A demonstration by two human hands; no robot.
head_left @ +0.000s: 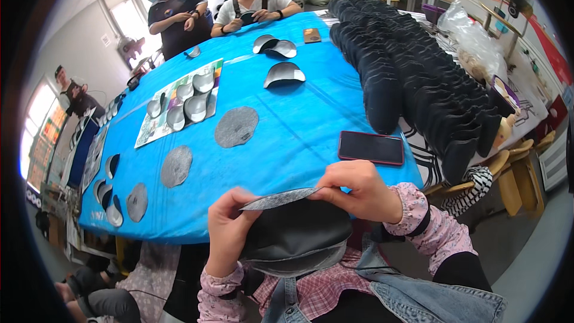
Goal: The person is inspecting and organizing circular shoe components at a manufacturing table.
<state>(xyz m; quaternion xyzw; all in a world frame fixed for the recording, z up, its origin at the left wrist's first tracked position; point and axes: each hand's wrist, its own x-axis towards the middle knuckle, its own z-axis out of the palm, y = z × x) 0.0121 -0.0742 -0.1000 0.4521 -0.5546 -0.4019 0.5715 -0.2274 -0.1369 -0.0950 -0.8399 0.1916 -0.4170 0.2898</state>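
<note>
Close to my body is a soft black piece (296,230) with a smooth, leather-like face and a grey, felt-like underside, curved like a cap part. Along its far edge a grey felt strip (281,198) shows. My left hand (230,224) pinches the left end of that edge between thumb and fingers, slightly blurred. At the other end, my right hand (354,190) pinches the same edge. Beyond my hands lie flat grey round felt pieces (237,127) on the blue table cover (287,161). A dark phone (371,148) with a red rim rests beyond my right hand.
Long overlapping rows of black curved pieces (412,72) fill the right side. Shiny grey curved pieces (195,107) sit on a printed sheet (146,134), others (284,75) farther back. Across the table one person (254,9) handles a dark piece; another person (179,15) stands alongside.
</note>
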